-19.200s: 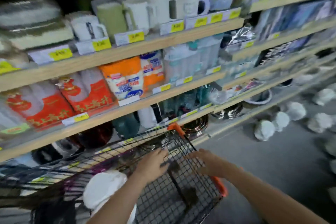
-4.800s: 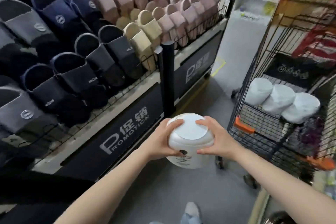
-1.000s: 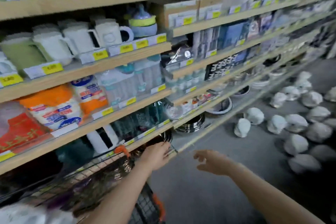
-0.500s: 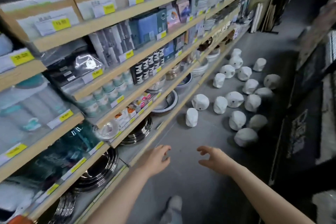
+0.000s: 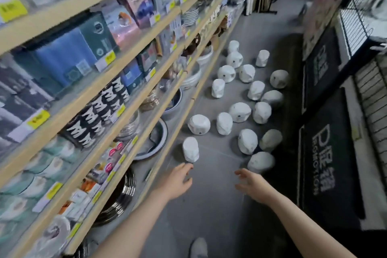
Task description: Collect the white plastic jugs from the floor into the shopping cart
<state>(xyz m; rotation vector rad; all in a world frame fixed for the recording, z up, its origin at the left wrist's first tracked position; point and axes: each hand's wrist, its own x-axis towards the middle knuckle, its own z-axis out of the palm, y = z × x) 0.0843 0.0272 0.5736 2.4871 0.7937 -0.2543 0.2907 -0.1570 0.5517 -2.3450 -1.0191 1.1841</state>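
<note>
Several white plastic jugs lie scattered on the grey aisle floor ahead of me. The nearest jug (image 5: 190, 150) lies close to the shelf base, and another jug (image 5: 261, 161) lies to its right. My left hand (image 5: 177, 180) hovers just below the nearest jug with relaxed fingers, holding nothing. My right hand (image 5: 252, 183) is stretched forward beside it, fingers spread, also holding nothing. More jugs (image 5: 239, 112) are strewn farther down the aisle. The shopping cart is out of view.
Wooden shelves (image 5: 134, 73) stocked with boxes, bowls and metal pans run along the left. A black promotion display base (image 5: 322, 153) with wire racks lines the right. My shoe (image 5: 198, 247) shows at the bottom on the grey floor (image 5: 209, 205).
The view has swung from the cart and shelves down the aisle to the jugs on the floor. Both hands left the cart and now reach forward, nearer to the closest jug.
</note>
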